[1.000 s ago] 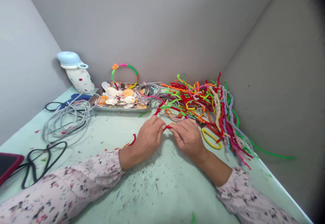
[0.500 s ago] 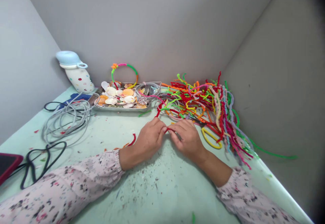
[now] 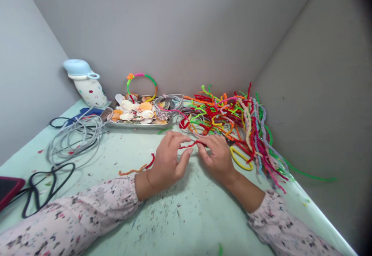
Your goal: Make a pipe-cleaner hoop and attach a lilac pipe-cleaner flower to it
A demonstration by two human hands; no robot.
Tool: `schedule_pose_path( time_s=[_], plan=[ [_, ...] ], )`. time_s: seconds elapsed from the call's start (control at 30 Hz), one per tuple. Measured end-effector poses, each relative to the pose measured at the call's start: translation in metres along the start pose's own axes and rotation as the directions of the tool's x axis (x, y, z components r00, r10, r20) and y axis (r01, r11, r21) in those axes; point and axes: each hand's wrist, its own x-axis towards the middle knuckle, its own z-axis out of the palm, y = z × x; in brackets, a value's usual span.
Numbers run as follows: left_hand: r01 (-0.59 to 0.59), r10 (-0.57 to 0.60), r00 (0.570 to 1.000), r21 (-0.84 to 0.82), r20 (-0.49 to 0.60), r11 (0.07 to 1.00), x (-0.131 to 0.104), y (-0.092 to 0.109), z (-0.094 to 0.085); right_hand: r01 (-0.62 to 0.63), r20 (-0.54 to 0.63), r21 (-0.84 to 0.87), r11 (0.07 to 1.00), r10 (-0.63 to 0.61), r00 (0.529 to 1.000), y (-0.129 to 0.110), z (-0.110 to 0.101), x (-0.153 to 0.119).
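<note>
Between my hands lies a thin twisted red pipe cleaner (image 3: 188,146). My right hand (image 3: 216,153) pinches its right end between thumb and fingers. My left hand (image 3: 170,157) has its thumb and index finger spread apart around the other end, which runs in behind the thumb gap. To the left of my left wrist, an orange and red pipe cleaner piece (image 3: 133,170) rests on the table. A large heap of coloured pipe cleaners (image 3: 226,112) spreads just beyond my right hand, with a yellow scissor handle (image 3: 241,159) sticking out of it.
A metal tray (image 3: 136,125) of shells stands at the back, with a multicoloured ring (image 3: 157,82) upright on it. Coiled grey cable (image 3: 77,140), black cord (image 3: 49,188), a tilted bottle (image 3: 90,89) and a red-edged device (image 3: 11,190) are on the left. Grey walls (image 3: 180,35) enclose the table.
My left thumb and index finger have parted from their pinch, uncovering the twisted red pipe cleaner. My right hand keeps its hold and has barely moved.
</note>
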Motion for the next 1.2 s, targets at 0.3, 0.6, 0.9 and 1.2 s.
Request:
schedule_pose_path(
  time_s=[0.3,0.6,0.9,1.2],
  plan=[
    [0.017,0.021,0.837,-0.064,0.546,0.998,-0.009,-0.007,0.012,-0.014,-0.150,0.045,0.999,0.021,0.989,-0.003,-0.005,0.001],
    [0.217,-0.190,0.965,-0.145,0.179,0.966,0.002,-0.021,0.012,0.036,-0.083,0.175,0.984,-0.022,0.996,-0.006,-0.007,0.000],
    [0.060,-0.040,0.995,-0.233,0.091,0.971,0.002,-0.012,0.007,0.079,-0.011,0.192,0.978,-0.079,0.997,-0.003,-0.003,-0.001],
    [-0.016,0.036,0.997,-0.275,0.068,0.961,0.002,-0.017,0.008,0.071,0.043,0.192,0.979,-0.080,0.996,-0.004,-0.004,-0.002]
  ],
)
